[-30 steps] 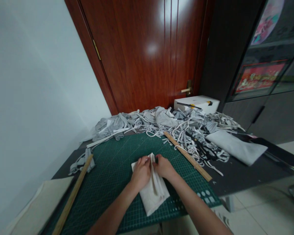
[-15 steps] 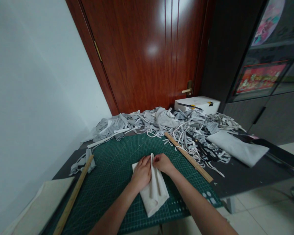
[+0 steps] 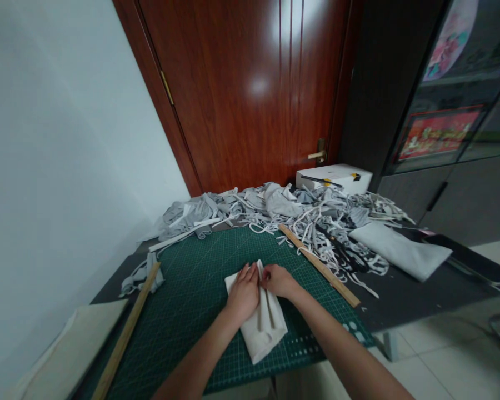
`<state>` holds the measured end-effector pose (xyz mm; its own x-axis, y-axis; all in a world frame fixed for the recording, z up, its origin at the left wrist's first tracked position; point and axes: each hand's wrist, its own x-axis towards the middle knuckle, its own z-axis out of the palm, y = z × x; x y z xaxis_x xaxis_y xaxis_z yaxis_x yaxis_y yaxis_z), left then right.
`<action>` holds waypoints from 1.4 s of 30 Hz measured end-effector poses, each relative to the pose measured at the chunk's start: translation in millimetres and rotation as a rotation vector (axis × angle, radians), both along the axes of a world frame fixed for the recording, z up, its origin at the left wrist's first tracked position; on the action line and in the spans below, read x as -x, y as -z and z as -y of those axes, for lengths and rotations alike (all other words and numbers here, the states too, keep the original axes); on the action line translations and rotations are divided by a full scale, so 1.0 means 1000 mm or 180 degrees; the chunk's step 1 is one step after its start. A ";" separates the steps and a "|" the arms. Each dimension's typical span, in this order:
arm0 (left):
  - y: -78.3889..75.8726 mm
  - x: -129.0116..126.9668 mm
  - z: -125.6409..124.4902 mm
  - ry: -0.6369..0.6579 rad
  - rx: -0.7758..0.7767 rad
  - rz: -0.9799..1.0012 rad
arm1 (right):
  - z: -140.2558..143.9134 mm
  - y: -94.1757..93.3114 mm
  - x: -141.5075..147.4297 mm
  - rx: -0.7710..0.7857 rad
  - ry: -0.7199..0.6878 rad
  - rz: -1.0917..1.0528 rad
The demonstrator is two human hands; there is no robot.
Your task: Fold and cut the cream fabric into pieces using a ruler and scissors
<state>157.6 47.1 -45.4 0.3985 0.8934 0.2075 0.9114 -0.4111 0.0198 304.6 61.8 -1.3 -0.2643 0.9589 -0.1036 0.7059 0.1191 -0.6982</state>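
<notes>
A cream piece of cloth (image 3: 263, 328) lies folded on the green cutting mat (image 3: 191, 311), with pleats running lengthwise down its right half. My left hand (image 3: 244, 291) rests flat on the cloth's upper left part, fingers stretched out and pointing away from me. Beside it, my right hand (image 3: 275, 280) pinches the cloth's raised fold near the far edge. The two hands are close together, and the fold stands between them. My right fingertips are partly hidden behind the curled hand.
Wooden rulers lie at the mat's left (image 3: 127, 333) and right (image 3: 319, 265). Grey and white fabric scraps (image 3: 275, 203) heap along the back, before a white box (image 3: 337, 176). A folded grey cloth (image 3: 402, 250) lies right; a cream fabric stack (image 3: 75, 350) sits left.
The fold between my hands looks narrower and stands more upright at its far end. Both hands keep nearly the same place. The view has shifted slightly.
</notes>
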 end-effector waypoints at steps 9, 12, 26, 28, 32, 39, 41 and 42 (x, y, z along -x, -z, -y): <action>-0.002 0.008 0.001 0.0189 0.0012 0.0111 | 0.015 0.009 -0.034 0.0650 -0.0532 -0.0564; -0.005 0.005 0.004 0.0099 0.0137 0.0119 | 0.018 0.010 -0.047 0.0813 -0.0519 -0.0529; -0.007 0.004 0.011 0.0483 -0.0285 0.0463 | 0.086 0.018 -0.022 -0.0577 0.0516 0.0936; -0.008 0.004 0.012 0.0494 -0.0236 0.0491 | 0.090 0.021 -0.018 -0.0599 0.0715 0.1059; -0.011 0.003 0.014 0.0507 -0.0154 0.0519 | 0.087 0.025 -0.021 -0.0294 0.0745 0.0921; -0.009 0.007 0.009 0.0557 0.0045 0.0962 | 0.080 0.029 -0.035 -0.0478 0.0972 0.0066; -0.010 0.010 0.006 0.0543 0.0147 0.1144 | 0.082 0.032 -0.039 -0.0470 0.0958 -0.0270; -0.011 0.011 0.006 0.0533 0.0208 0.1207 | 0.083 0.034 -0.041 -0.0468 0.0903 -0.0390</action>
